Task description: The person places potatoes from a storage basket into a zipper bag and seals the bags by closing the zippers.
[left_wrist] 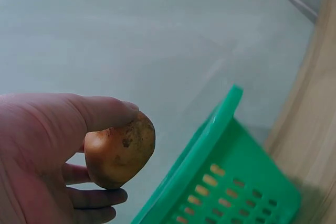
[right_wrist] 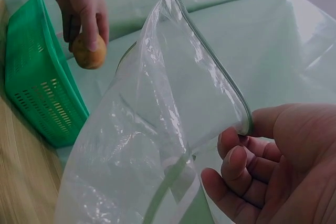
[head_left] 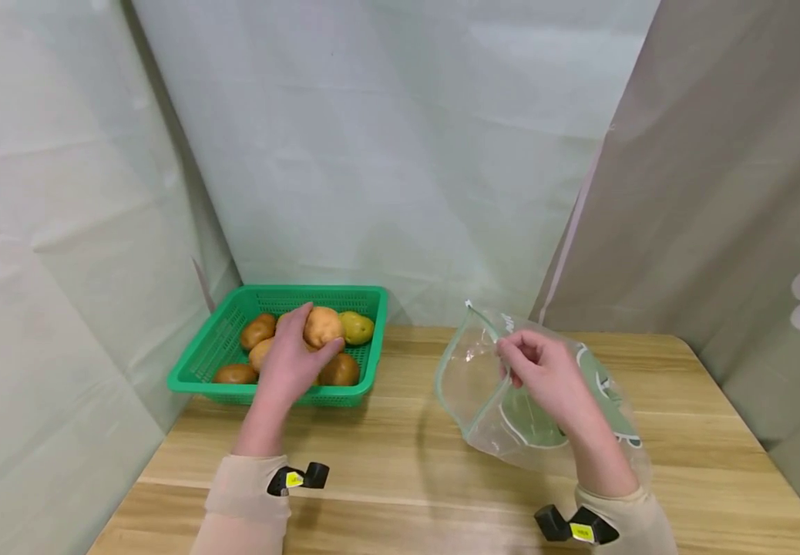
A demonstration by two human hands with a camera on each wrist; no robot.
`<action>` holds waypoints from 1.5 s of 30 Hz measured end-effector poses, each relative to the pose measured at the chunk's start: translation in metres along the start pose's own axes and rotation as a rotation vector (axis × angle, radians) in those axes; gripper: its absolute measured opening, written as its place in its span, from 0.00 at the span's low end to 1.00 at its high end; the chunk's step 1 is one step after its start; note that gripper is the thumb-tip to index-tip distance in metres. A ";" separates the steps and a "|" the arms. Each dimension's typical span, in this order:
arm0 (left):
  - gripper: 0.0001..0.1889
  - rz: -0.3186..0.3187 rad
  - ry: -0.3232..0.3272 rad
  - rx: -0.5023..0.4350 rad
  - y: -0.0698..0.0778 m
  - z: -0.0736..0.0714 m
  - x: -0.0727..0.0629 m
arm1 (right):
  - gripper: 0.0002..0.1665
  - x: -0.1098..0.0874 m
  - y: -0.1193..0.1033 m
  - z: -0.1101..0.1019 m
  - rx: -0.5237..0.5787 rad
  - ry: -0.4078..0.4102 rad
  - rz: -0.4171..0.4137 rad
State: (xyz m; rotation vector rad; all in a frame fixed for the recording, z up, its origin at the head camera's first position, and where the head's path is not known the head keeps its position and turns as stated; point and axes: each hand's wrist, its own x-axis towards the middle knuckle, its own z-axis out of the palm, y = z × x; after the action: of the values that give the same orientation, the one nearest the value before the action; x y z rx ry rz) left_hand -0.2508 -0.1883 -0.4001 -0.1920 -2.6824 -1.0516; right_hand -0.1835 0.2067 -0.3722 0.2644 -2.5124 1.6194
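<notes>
Over a wooden table (head_left: 372, 478), a clear plastic bag (head_left: 535, 424) gapes at the mouth, right of a green basket (head_left: 313, 290) of potatoes (head_left: 257, 331). A person's right hand (head_left: 546, 374) pinches the bag's edge; the left hand (head_left: 292, 361) grips one potato (head_left: 323, 327), held above the basket.

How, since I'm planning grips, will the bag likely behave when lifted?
The bag is probably floppy: its thin, clear plastic creases. It seems light, being sheet-thin where the right hand pinches its edge. Its gloss suggests it may slip.
</notes>
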 end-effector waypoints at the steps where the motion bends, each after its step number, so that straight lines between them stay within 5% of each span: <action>1: 0.48 0.008 0.001 -0.017 0.003 0.002 -0.001 | 0.15 0.000 0.000 0.000 0.000 0.000 0.000; 13: 0.44 0.109 0.031 -0.132 0.041 0.024 -0.014 | 0.16 -0.004 0.002 -0.002 0.027 -0.003 0.013; 24: 0.45 0.172 -0.022 -0.172 0.077 0.041 -0.028 | 0.16 -0.004 0.004 -0.001 0.023 -0.009 0.008; 39: 0.44 0.333 -0.096 -0.165 0.106 0.071 -0.036 | 0.15 -0.001 0.006 -0.001 -0.011 -0.013 0.006; 45: 0.44 0.348 -0.121 -0.171 0.113 0.075 -0.041 | 0.15 0.000 0.008 0.000 -0.016 -0.022 0.003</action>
State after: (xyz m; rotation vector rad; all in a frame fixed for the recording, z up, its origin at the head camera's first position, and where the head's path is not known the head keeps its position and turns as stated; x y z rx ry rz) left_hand -0.2012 -0.0560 -0.3909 -0.7464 -2.5289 -1.1837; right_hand -0.1857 0.2102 -0.3792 0.2785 -2.5424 1.6051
